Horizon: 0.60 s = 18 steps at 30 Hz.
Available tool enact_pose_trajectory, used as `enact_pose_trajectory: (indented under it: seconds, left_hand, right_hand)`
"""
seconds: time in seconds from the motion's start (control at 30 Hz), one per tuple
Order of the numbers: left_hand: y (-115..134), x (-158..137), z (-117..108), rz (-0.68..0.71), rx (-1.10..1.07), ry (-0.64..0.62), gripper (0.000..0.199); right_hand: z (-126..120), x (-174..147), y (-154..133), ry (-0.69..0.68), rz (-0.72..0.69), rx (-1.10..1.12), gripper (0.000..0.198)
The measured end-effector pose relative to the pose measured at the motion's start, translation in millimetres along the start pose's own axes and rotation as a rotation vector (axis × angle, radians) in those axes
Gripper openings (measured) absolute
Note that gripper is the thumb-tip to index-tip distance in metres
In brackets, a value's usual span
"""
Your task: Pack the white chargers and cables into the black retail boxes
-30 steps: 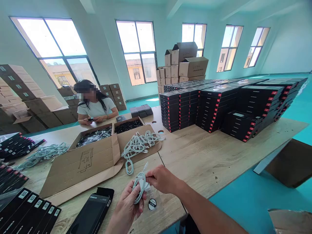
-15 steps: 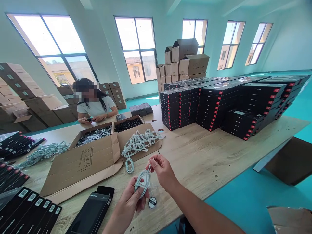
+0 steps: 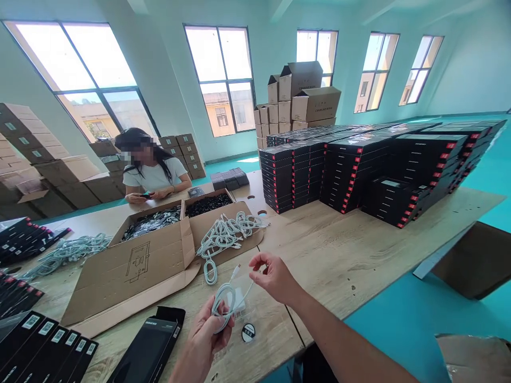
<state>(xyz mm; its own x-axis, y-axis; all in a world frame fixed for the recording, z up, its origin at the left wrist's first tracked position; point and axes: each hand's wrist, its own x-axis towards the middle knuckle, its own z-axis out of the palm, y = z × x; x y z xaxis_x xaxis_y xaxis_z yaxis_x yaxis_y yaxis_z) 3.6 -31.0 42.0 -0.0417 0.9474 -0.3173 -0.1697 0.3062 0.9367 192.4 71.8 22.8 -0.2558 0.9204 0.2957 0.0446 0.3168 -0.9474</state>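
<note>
Two hands: the left hand [image 3: 212, 325] has its fingers wrapped around one coiled white cable [image 3: 217, 307]; the right hand [image 3: 270, 277] has thumb and forefinger curved, a strand of that cable reaching the thumb, though whether it is pinched I cannot tell. One metal-tipped plug [image 3: 236, 271] rises from the coil, just left of the right fingers. Just right of the left fingers are one white charger block [image 3: 240, 299] and one round black-and-white sticker [image 3: 248, 333]. Left of those fingers, one black box [image 3: 146, 340] with its end flap up lies on the wooden desk [image 3: 319, 239]; farther left, six black boxes [image 3: 48, 346] with white labels stand in a row. Beyond the fingers, two open cartons [image 3: 159, 263] sit side by side: the left holds countless silver-grey pieces [image 3: 151, 222], the right countless small black pieces [image 3: 209, 204]. One heap of white cables [image 3: 223, 235] covers the right carton's flap.
</note>
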Motion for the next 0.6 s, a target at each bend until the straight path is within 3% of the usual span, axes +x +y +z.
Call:
enact_pose_trajectory:
  seconds: [0.1,0.17,0.23,0.37,0.47,0.6]
  left_hand:
    - [-1.6,0.1,2.7,0.026,0.152,-0.051,0.018]
    - [-4.8,0.8,4.2,0.055,0.219,-0.062,0.017]
    - [-9.2,1.3,4.0,0.087,0.266,-0.075,0.015]
    - [-15.5,1.5,-1.7,0.109,0.285,-0.128,0.023]
    - [-16.0,1.9,-6.8,0.111,0.184,-0.182,0.026]
    - [-16.1,3.6,-10.5,0.089,0.034,-0.132,0.028]
  right_hand:
    - [-9.9,3.9,-13.6,-0.079,-0.312,-0.378,0.047]
    - [-13.2,8.1,-24.1,-0.191,-0.477,-0.606,0.039]
    - [-14.5,13.1,-32.5,-0.292,-0.556,-0.774,0.022]
    - [-15.7,21.0,-39.8,-0.419,-0.570,-0.834,0.006]
    - [-17.1,21.3,-39.5,-0.452,-0.508,-0.670,0.005]
    - [-17.3,19.2,-29.9,-0.419,-0.328,-0.382,0.003]
